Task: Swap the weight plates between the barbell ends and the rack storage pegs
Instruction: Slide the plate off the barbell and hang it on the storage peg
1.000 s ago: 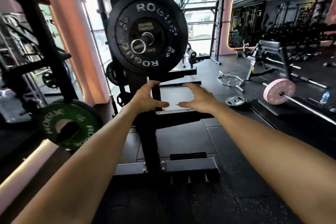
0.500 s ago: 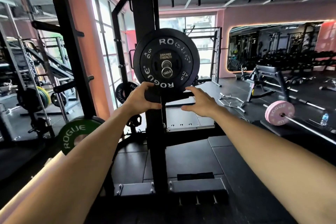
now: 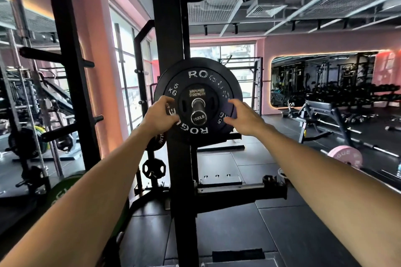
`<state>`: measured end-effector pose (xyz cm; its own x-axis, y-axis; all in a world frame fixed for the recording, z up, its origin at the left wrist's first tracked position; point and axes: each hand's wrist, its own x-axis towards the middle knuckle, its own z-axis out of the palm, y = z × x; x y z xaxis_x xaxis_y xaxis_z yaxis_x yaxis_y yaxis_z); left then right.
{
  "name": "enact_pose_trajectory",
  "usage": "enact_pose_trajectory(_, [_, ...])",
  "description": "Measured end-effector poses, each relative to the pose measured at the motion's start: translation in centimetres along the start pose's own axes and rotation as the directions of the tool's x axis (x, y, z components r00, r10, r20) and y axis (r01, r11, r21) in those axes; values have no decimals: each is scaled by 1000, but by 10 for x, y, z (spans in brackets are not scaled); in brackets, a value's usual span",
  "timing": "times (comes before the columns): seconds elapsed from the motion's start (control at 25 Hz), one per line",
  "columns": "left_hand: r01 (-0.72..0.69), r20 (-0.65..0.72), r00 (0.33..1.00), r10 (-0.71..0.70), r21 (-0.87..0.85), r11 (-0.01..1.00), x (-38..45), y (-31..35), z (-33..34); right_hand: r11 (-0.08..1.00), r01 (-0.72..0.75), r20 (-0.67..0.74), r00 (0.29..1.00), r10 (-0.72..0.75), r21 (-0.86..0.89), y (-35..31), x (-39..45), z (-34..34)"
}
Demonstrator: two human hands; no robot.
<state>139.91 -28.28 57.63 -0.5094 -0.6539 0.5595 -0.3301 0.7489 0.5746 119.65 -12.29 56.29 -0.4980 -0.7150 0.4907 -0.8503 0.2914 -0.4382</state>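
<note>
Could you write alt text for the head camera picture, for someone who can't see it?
Two bare hands, the left hand and right hand, reach onto a black 5 kg Rogue plate on a barbell sleeve at a black rack upright. A pink plate sits far right.

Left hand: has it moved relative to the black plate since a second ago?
Yes. The left hand rose from below the black plate onto its left face.

Commercial gym: black power rack (image 3: 171, 28), Rogue bumper plate (image 3: 197, 84), bench (image 3: 321, 110) far right, wall mirror (image 3: 325, 80), rubber floor (image 3: 238, 234).
</note>
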Motion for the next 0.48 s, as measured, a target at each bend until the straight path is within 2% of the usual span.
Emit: enact_pose_trajectory(0.48, [75, -47, 996, -72, 59, 995, 169, -80, 71, 998, -23, -29, 999, 21, -66, 31, 179, 72])
